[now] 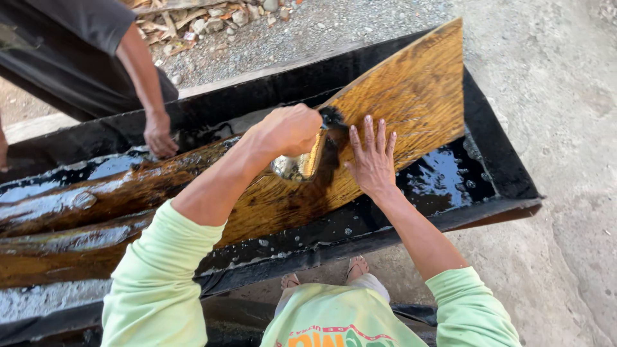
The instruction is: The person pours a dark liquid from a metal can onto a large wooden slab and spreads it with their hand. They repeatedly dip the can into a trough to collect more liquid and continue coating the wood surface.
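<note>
- The wooden plank (411, 96) lies slantwise across the middle of the frame, its dry golden end propped on the far rim of the black trough (508, 173) toward the upper right, its lower end sunk among the wet boards at the left; raised like this, its face sits above the dark liquid (443, 180) and within easy reach.
- The left hand (292, 128), at the centre of the frame, is closed in a fist round a brush (331, 119); only the black bristles show past the knuckles, pressed to the wood where the dark stain meets the bare grain.
- The right hand (373, 157) lies flat on the plank just right of the brush, fingers spread and holding nothing; it looks placed to steady the board under the stroke.
- The soaked boards (77, 205) gleam at the left, lying low in the trough.
- A second person's hand (157, 135), upper left, rests on the wet wood near the far wall; whether it grips I cannot tell.
- Gravel (308, 26) lies beyond the trough, pale concrete (565, 128) at the right.
</note>
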